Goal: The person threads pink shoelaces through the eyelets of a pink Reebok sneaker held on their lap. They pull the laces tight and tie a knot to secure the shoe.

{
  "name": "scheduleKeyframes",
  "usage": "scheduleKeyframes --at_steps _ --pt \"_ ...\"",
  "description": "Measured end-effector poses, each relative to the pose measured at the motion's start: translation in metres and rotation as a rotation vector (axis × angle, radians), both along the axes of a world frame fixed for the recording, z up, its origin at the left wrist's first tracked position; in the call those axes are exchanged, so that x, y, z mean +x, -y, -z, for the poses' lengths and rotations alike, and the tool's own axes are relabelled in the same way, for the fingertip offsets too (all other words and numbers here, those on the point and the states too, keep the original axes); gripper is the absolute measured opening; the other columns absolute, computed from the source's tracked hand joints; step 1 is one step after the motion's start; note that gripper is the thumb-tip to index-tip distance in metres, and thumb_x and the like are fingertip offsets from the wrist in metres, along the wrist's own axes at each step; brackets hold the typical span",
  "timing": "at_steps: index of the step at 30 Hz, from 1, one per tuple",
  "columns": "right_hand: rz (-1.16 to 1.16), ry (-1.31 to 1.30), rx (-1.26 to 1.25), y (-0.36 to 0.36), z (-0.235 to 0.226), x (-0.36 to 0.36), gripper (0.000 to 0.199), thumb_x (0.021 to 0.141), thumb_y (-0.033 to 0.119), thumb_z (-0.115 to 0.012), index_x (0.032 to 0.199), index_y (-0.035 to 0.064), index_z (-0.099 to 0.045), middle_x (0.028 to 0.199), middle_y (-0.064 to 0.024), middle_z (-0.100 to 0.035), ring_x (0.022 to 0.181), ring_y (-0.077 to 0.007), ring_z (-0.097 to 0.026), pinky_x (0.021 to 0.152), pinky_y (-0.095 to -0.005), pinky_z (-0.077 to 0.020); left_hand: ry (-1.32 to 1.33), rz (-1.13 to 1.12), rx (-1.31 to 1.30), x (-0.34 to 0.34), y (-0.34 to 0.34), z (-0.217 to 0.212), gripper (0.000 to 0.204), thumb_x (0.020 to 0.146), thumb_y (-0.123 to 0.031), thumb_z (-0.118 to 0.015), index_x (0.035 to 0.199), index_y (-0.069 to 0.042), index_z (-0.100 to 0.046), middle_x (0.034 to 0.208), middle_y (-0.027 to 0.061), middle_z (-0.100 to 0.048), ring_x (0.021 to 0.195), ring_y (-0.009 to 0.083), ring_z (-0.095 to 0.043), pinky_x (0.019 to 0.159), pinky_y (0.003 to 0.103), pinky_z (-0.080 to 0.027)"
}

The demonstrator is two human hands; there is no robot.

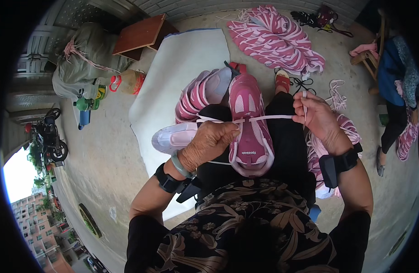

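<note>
A pink shoe upper [249,136] with mesh panels lies across my lap, between my knees. A pale pink shoelace [275,117] crosses its middle and stretches tight to my right hand [319,117], which is closed on it, raised at the shoe's right. My left hand [214,140] is closed in a pinch against the upper's left side; what sits between its fingertips is hidden. Some lace also shows behind that hand. By my left knee, a nested stack of matching uppers [193,101] leans beside the shoe, and another upper [172,138] shows its pale lining.
A white sheet [157,86] covers floor at the left. Piles of laced pink uppers [275,41] lie ahead and by my right leg. Bottles [133,82], a wooden board-topped piece [139,36] and a covered bundle [84,54] stand left. Another person [396,86] sits at the right.
</note>
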State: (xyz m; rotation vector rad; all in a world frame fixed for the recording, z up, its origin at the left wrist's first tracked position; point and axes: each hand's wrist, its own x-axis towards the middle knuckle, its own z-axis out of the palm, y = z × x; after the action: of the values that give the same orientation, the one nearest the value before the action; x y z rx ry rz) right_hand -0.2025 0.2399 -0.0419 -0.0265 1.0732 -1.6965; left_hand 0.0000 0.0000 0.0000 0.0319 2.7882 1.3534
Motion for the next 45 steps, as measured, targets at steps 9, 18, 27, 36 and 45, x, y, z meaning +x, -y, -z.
scheduleKeyframes --at_steps 9,18,27,36,45 --pt "0.077 -0.022 0.173 0.033 -0.002 0.056 0.03 0.091 0.036 -0.052 0.082 0.007 -0.057 0.076 -0.0101 -0.063 0.067 -0.0198 -0.065 0.06 -0.03 -0.0532 -0.124 0.347 -0.739 -0.046 -0.033 0.01 0.027 0.069 -0.009 -0.058 0.096 -0.004 -0.057 0.065 0.0061 -0.057 0.056 0.0218 -0.06 0.05 0.032 -0.049" --pt "0.122 -0.353 0.135 0.054 0.02 0.058 0.021 0.091 0.02 -0.053 0.077 0.0045 -0.057 0.057 0.0014 -0.052 0.044 -0.0039 -0.045 0.04 -0.018 -0.0357 -0.2 0.163 -0.64 -0.035 -0.017 0.034 0.039 0.069 -0.004 -0.058 0.108 -0.004 -0.058 0.08 0.0096 -0.062 0.06 0.0228 -0.061 0.051 0.032 -0.05" --pt "0.045 -0.405 0.213 0.061 0.035 0.061 0.009 0.087 0.012 -0.058 0.086 0.0035 -0.061 0.068 -0.0009 -0.058 0.052 -0.0045 -0.052 0.044 -0.0172 -0.0398 -0.238 0.03 -0.418 -0.034 -0.02 0.037 0.035 0.072 -0.003 -0.057 0.107 -0.007 -0.06 0.092 0.0113 -0.064 0.067 0.026 -0.063 0.057 0.032 -0.053" --pt "0.108 -0.46 0.248 0.064 0.032 0.066 0.005 0.084 0.003 -0.059 0.081 -0.0008 -0.06 0.066 -0.0015 -0.056 0.052 -0.0055 -0.051 0.046 -0.0185 -0.0393 -0.263 0.003 -0.373 -0.032 -0.018 0.043 0.034 0.073 -0.005 -0.057 0.107 -0.007 -0.06 0.085 0.0112 -0.064 0.068 0.0261 -0.063 0.057 0.032 -0.052" --pt "0.058 -0.669 0.256 0.065 0.036 0.068 0.001 0.08 0.0 -0.059 0.081 0.0008 -0.059 0.068 -0.004 -0.059 0.055 -0.0121 -0.055 0.049 -0.0242 -0.043 -0.196 0.004 -0.336 -0.031 -0.018 0.042 0.035 0.077 -0.001 -0.056 0.111 -0.007 -0.058 0.1 0.0137 -0.064 0.076 0.0294 -0.064 0.065 0.033 -0.054"
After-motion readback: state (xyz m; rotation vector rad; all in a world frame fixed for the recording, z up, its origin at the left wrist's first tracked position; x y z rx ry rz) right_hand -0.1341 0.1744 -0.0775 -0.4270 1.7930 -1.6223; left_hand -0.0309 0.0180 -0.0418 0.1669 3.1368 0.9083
